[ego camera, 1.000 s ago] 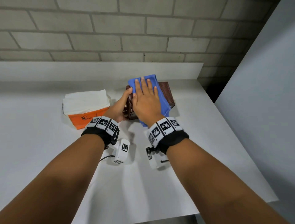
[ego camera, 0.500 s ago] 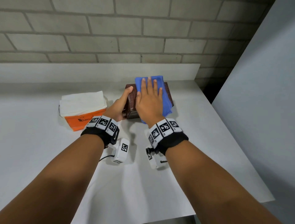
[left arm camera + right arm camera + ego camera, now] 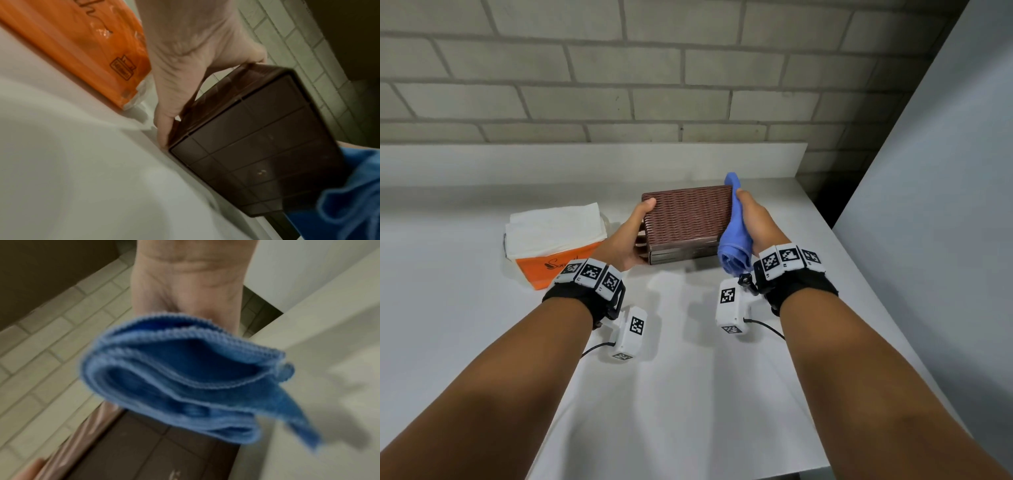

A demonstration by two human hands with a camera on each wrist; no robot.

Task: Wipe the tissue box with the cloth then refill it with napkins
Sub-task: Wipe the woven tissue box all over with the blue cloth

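Note:
The brown woven tissue box (image 3: 686,219) stands tilted on the white table, its ribbed face up toward me and its gridded underside (image 3: 259,146) facing me. My left hand (image 3: 631,236) grips its left end, thumb on top. My right hand (image 3: 753,222) presses the folded blue cloth (image 3: 734,233) against the box's right end; the cloth (image 3: 185,379) hangs bunched from my palm. A stack of white napkins (image 3: 556,228) in an orange wrapper (image 3: 82,48) lies left of the box.
A grey brick wall (image 3: 619,68) and a raised white ledge (image 3: 585,161) stand behind the table (image 3: 688,394). A grey panel (image 3: 945,171) rises on the right past the table's right edge. Wrist cameras hang under both wrists.
My right hand moved off the top of the box to its right end, with the cloth now bunched up. The box has tipped so its gridded underside faces me.

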